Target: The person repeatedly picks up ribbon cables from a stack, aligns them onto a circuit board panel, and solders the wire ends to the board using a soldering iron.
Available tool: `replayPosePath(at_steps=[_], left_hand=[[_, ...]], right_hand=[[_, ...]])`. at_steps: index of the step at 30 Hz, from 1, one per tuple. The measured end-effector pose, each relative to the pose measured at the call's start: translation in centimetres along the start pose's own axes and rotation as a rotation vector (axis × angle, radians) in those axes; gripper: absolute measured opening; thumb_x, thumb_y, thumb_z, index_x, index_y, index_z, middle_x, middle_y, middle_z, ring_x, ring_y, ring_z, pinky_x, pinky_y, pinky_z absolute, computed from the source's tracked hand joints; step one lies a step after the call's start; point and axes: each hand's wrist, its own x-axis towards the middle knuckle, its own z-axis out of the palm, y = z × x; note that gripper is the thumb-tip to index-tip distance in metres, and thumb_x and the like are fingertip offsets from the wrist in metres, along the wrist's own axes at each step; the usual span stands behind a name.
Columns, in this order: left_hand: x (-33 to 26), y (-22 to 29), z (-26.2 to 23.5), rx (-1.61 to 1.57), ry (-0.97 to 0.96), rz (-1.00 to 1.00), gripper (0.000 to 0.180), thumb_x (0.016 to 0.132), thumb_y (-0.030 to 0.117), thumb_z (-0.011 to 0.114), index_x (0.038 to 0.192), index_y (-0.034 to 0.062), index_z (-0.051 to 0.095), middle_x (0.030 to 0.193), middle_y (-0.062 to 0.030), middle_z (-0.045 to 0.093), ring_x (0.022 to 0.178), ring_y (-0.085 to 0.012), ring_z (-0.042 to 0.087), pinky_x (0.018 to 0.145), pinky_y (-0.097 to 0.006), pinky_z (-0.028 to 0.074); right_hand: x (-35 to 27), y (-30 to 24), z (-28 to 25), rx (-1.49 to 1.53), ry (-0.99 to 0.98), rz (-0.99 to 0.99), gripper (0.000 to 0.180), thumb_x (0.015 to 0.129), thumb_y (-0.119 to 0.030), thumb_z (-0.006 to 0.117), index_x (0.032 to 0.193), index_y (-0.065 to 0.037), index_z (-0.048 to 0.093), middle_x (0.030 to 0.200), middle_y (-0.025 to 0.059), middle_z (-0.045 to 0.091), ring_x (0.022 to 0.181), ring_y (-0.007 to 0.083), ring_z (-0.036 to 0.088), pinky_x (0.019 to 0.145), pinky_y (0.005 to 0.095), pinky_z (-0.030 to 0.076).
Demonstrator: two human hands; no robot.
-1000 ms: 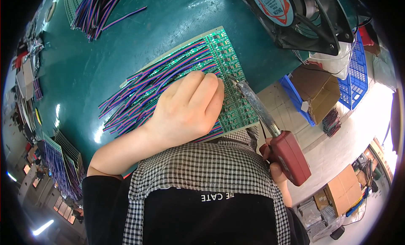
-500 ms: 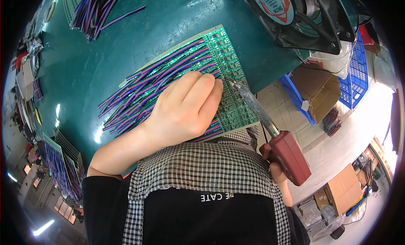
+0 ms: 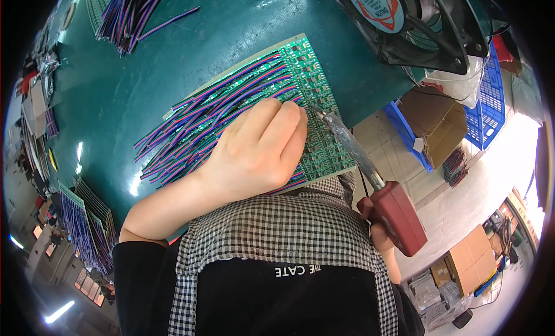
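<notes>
Head view: soldering gun (image 3: 402, 217) at the circuit board (image 3: 315, 76).
Your board lies on the green tabletop (image 3: 87, 104), beneath its wires (image 3: 173, 145). Your left hand (image 3: 257, 145) is curled together above it; whether it grips a wire cannot be told. Your right hand (image 3: 381, 237) is clamped on the gun's handle.

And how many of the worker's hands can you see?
2. The left hand is curled over the wires on the green circuit board; the right hand grips the red-handled soldering tool, mostly hidden behind it.
</notes>
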Motion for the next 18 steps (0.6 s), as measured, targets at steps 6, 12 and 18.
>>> replayPosePath(at_steps=[6,12,18], left_hand=[[0.0,0.0,0.4,0.053,0.02,0.015,0.026,0.064,-0.001,0.07,0.088,-0.009,0.066,0.088,-0.0137,0.058,0.073,-0.0244,0.061,0.06,-0.031,0.052],[-0.1,-0.1,-0.2,0.063,-0.024,0.034,0.029,0.062,0.0,0.067,0.09,-0.0083,0.066,0.088,-0.0131,0.059,0.075,-0.0239,0.061,0.061,-0.03,0.053],[-0.3,0.2,-0.1,0.063,-0.064,0.055,0.033,0.062,0.008,0.065,0.092,-0.0053,0.065,0.088,-0.0101,0.059,0.077,-0.0226,0.06,0.062,-0.028,0.051]], right_hand=[[1.4,-1.3,0.4,-0.042,-0.006,-0.07,0.072,0.071,-0.045,0.081,0.12,0.003,0.058,0.09,0.0145,0.068,0.078,0.0318,0.068,0.071,0.0377,0.054],[1.3,-2.7,0.5,0.25,0.019,0.174,0.072,0.072,-0.049,0.081,0.118,0.003,0.057,0.088,0.0095,0.068,0.076,0.0249,0.067,0.069,0.0339,0.052],[1.4,-3.3,2.1,0.433,0.119,0.195,0.078,0.075,-0.055,0.078,0.123,0.001,0.051,0.112,0.0085,0.058,0.071,0.0124,0.054,0.064,0.0308,0.054]])
